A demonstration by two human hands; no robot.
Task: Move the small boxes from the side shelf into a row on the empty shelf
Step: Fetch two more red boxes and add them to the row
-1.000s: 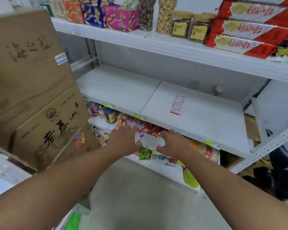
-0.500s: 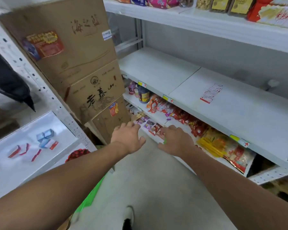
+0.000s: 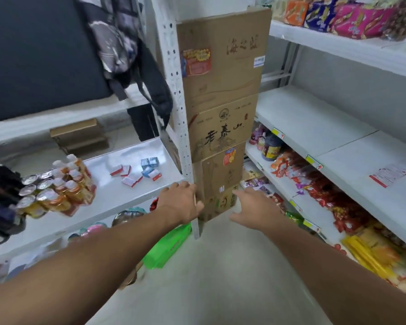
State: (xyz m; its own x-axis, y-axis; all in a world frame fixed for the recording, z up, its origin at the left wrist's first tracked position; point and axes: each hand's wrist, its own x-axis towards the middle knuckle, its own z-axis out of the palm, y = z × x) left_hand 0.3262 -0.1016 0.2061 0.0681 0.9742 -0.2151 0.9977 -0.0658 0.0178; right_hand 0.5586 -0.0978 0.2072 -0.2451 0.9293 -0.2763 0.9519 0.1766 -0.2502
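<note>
Both arms reach forward: the left hand (image 3: 182, 202) hovers at the front corner of the side shelf (image 3: 117, 195), fingers spread and empty, while the right hand (image 3: 256, 207), likewise empty, hangs before the stacked cardboard cartons (image 3: 220, 113). The small boxes (image 3: 138, 172), red-and-white and blue, lie scattered on the side shelf beside shrink-wrapped bottles (image 3: 56, 191). At right, the empty shelf (image 3: 314, 123) carries only a label sheet (image 3: 391, 173).

The middle cardboard box (image 3: 220, 127) reads 老泰山; the upper box (image 3: 223, 57) reads 海之蓝.
</note>
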